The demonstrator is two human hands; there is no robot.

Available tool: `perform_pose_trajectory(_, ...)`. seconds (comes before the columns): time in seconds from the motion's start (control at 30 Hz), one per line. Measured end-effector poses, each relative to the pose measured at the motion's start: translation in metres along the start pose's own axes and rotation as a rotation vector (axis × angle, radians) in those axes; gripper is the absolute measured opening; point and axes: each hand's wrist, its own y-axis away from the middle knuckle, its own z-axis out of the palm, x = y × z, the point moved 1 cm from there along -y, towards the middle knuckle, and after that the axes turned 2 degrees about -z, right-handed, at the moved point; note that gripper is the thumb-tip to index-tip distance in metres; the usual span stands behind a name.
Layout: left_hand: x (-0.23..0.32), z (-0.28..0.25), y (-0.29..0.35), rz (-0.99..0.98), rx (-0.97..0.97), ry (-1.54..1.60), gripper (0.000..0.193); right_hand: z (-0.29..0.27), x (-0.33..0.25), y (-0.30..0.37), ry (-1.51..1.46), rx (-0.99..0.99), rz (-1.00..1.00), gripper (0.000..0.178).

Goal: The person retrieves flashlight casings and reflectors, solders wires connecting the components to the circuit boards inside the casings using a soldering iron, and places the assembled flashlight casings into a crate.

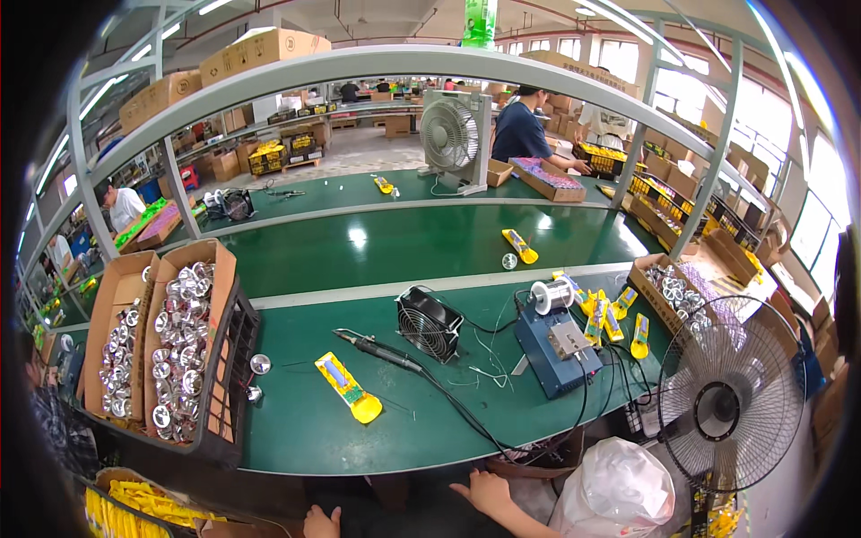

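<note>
Both of my hands are low in the picture, below the front edge of the green workbench [296, 448]. My left hand [321, 523] is cut off by the lower edge; its thumb stands apart and nothing shows in it. My right hand [487, 493] has its thumb stretched out to the left, holding nothing visible. Nearest on the bench lies a yellow flashlight body [348, 387] with a green part inside. Behind it a soldering iron [377, 348] rests, its cable running to the front edge. Two loose silvery reflectors [260, 364] sit left of the flashlight body.
Cardboard boxes of reflectors [184, 350] stand at left in a black crate [235, 359]. A small black fan [429, 325], a blue solder machine [556, 354] and several yellow bodies [639, 336] stand farther back. At right are a round fan [731, 403] and a white bag [619, 489].
</note>
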Motion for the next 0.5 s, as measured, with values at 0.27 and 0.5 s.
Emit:
perform_pose_trajectory(0.27,0.013,-0.064,0.030,0.407,-0.053,-0.016,0.033,-0.001,0.058,0.030,-0.065,-0.141,-0.302,0.027)
perform_pose_trajectory(0.5,0.029,-0.127,0.056,0.404,-0.338,-0.148,0.029,-0.005,0.042,0.035,-0.130,-0.064,-0.229,0.021)
